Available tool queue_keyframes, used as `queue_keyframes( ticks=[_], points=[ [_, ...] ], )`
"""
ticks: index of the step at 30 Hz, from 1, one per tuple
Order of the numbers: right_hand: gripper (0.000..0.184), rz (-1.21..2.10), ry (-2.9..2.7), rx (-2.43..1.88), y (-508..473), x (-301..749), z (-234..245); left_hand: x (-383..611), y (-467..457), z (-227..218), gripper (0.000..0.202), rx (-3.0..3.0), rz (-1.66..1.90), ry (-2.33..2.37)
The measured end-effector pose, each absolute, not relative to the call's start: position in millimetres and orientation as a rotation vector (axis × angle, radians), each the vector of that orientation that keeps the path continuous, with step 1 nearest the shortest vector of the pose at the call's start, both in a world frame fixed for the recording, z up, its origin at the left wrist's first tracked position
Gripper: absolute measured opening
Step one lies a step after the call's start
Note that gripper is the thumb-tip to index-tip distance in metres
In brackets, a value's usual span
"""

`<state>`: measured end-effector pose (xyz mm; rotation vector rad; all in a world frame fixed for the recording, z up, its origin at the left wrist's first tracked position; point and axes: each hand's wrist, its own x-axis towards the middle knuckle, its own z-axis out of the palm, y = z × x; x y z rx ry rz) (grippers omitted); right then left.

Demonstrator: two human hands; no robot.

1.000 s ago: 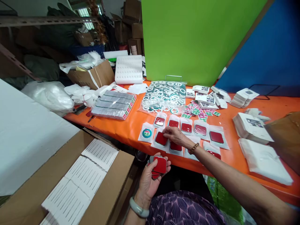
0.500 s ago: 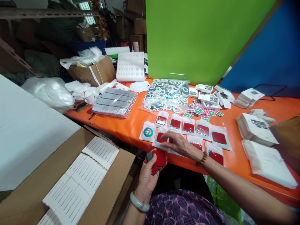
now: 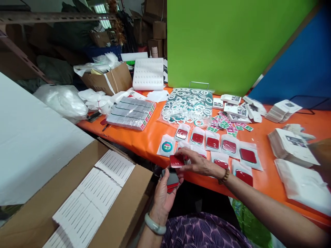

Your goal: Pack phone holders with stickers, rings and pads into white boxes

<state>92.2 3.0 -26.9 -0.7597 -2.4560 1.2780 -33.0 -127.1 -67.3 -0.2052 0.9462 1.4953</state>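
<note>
My left hand (image 3: 164, 193) is closed around a small stack of flat, rounded-square pieces (image 3: 172, 179), grey on top with red edges below. Just above that stack, my right hand (image 3: 196, 162) pinches a single red rounded-square piece (image 3: 177, 161) between thumb and fingers. Beyond it on the orange table, several similar red squares (image 3: 212, 143) lie on white pouches in rows. At the left end of the rows, a white pouch (image 3: 160, 148) carries a round green sticker (image 3: 167, 146). My right hand partly hides the front row.
An open carton (image 3: 139, 175) of white boxes stands at lower left. A clear bag of green-and-white rings (image 3: 187, 105) lies mid-table, beside scattered printed cards (image 3: 222, 121). Stacks of white boxes (image 3: 292, 144) and white pouches (image 3: 305, 182) lie at right. Green panel (image 3: 219, 44) stands behind.
My right hand, earlier over the pouches with nothing visible in it, now holds a red square lifted off the stack. The stack's top shows grey instead of red. The view has shifted slightly.
</note>
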Motion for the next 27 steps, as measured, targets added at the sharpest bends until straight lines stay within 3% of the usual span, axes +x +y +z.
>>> queue_keyframes(
  ticks=[8, 17, 20, 27],
  points=[
    [0.042, 0.775, -2.482, -0.868, 39.5, 41.2, -60.8, -30.2, -137.8, -69.0, 0.035, -0.215, 1.462, 0.919],
    [0.041, 0.601, -2.633, -0.924, 34.4, 36.5, -54.6, -31.0, -139.0, -65.1, 0.033, -0.214, 1.462, 0.913],
    [0.035, 0.691, -2.521, -0.846, 19.4, 52.9, -43.5, -31.0, -139.3, -63.9, 0.03, -0.195, 1.449, 0.925],
    [0.017, 1.32, -2.387, -0.819, -39.1, 106.8, -12.3, -19.9, -141.7, -59.0, 0.027, 0.0, 1.232, 0.932]
  ],
)
